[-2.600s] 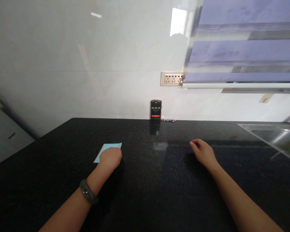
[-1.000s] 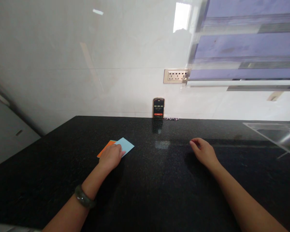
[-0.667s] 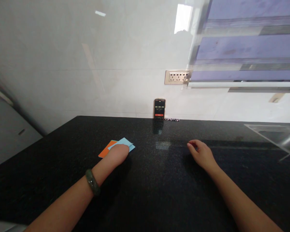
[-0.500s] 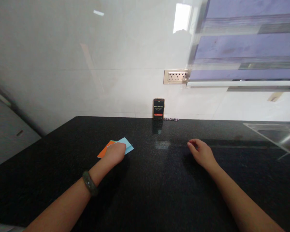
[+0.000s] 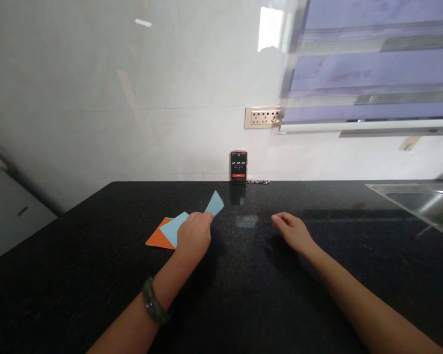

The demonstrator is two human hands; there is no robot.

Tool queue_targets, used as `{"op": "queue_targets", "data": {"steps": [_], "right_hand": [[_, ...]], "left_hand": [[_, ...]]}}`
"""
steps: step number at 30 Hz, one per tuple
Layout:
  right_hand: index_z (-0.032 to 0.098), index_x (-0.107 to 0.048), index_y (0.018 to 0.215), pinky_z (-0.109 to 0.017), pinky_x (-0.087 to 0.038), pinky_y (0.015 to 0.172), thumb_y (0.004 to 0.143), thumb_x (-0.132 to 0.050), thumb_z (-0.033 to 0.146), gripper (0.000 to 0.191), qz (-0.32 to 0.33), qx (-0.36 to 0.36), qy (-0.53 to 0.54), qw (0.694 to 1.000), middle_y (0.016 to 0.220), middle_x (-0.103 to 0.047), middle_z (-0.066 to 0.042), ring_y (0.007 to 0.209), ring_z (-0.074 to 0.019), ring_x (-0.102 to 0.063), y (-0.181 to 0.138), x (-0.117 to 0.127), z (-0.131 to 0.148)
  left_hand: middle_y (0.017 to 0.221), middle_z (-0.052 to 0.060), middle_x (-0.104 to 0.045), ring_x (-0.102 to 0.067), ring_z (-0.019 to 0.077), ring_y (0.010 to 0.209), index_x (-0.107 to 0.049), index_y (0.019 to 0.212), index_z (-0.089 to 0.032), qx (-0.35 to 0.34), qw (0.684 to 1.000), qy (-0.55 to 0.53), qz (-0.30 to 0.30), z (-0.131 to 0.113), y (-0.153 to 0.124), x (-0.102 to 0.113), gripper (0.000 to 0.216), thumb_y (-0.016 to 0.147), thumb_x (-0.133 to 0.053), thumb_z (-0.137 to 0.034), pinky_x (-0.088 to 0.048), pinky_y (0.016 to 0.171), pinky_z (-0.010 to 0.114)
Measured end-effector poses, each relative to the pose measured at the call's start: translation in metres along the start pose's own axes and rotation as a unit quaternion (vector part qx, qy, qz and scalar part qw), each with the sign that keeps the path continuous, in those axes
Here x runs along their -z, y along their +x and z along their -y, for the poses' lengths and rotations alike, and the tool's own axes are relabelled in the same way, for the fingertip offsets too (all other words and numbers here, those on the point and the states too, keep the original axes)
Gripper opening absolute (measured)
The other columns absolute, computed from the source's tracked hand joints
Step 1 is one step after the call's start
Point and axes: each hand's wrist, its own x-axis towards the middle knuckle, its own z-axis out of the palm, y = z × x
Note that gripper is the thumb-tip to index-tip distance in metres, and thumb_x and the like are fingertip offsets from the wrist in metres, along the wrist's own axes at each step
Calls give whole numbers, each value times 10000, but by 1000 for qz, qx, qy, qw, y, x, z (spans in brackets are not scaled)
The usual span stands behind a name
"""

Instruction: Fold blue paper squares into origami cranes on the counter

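My left hand point(image 5: 194, 235) is closed on a light blue sheet of paper point(image 5: 174, 227), which sticks out on both sides of it and is lifted off the black counter point(image 5: 243, 275). An orange sheet point(image 5: 157, 239) lies flat on the counter just left of that hand, partly under the blue one. A dark green bracelet sits on my left wrist. My right hand point(image 5: 293, 232) rests on the counter to the right, fingers loosely curled and holding nothing.
A phone point(image 5: 238, 166) showing a timer leans against the white wall at the back of the counter, with a small dark beaded item point(image 5: 257, 182) beside it. A socket strip point(image 5: 263, 118) is on the wall. A steel sink point(image 5: 421, 204) lies at the far right.
My left hand slid the blue sheet rightward off the orange one, then picked it up and moved it right. My right hand shifted slightly left.
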Motion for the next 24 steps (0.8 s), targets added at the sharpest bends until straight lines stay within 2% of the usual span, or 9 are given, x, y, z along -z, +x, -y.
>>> {"op": "queue_targets", "data": {"steps": [4,7,10,12,14,15,18,21,24], "right_hand": [[125,-597,855,-235,-426,444,767,-328,648,595,149,-179,249,940,803,-652,-114,575,-139,-568,0,-21,30],[130,-588,752,-195,-371,359,725,-524,543,419,154,-197,293,923,687,-639,-75,468,-106,-521,8,-32,33],[135,-576,695,-185,-348,354,676,-643,331,208,125,-179,296,930,555,-597,-20,415,-88,-470,13,-39,22],[137,-589,725,-207,-409,431,693,-623,308,177,126,-157,315,928,589,-616,-21,471,-102,-512,14,-41,15],[140,-601,768,-228,-431,478,684,-634,324,204,138,-136,332,923,630,-633,-24,514,-119,-538,12,-39,11],[142,-602,785,-233,-435,496,678,-641,339,228,145,-127,340,920,644,-634,-21,531,-123,-546,11,-38,11],[130,-602,785,-233,-418,490,643,-677,373,292,174,-106,353,913,617,-617,-15,507,-116,-528,3,-35,17],[125,-608,794,-240,-406,492,661,-655,417,324,239,-88,336,907,633,-616,-25,498,-114,-519,-5,-33,26],[118,-603,690,-249,-391,464,790,-456,503,424,217,-53,245,943,548,-559,-26,460,-116,-482,-10,-28,34]], "left_hand": [[814,67,-621,-535,218,852,-589,773,-170,-135,989,-52,-39,-44,-5,-12,210,828,-389,-136,-421,718,316],[828,81,-628,-519,244,927,-610,780,-155,-177,977,-108,-43,-59,-5,-26,203,821,-412,-138,-423,789,353],[982,104,-618,-479,269,1038,-638,830,-161,-129,963,-232,-54,-60,-2,-37,163,803,-490,-224,-385,884,408],[1171,151,-532,-426,302,1124,-579,1056,-142,-5,932,-355,-66,-55,0,-41,416,707,-617,-364,-330,946,453],[1237,189,-476,-448,296,1127,-436,1231,-119,144,847,-510,-34,-51,2,-40,654,692,-612,-445,-358,927,443],[1203,201,-503,-509,282,1067,-402,1254,-106,208,776,-595,4,-49,1,-38,669,719,-571,-472,-405,878,422],[1046,180,-610,-601,258,911,-488,1179,-97,204,580,-770,171,-47,-3,-29,573,771,-491,-499,-474,761,381],[939,133,-659,-624,228,829,-567,1068,-110,198,483,-828,206,-48,-8,-21,399,775,-549,-380,-491,713,341],[865,126,-677,-635,215,772,-591,1011,-92,240,430,-845,208,-47,-10,-19,304,775,-563,-280,-496,697,333]]}}
